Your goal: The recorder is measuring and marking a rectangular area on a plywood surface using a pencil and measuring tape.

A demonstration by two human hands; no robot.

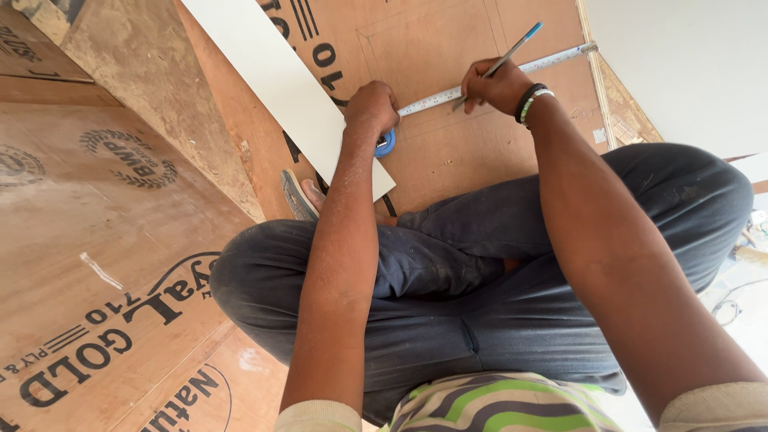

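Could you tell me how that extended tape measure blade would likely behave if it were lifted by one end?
The tape measure blade is a thin, narrow strip lying flat on the plywood sheet, so it would probably sag or buckle. It looks light. The left hand pins its blue case; released, it may snap back.

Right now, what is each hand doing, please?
Left hand: closed on the blue tape measure case, pressing it to the plywood sheet.
Right hand: closed, fingers holding a pen at the tape blade.
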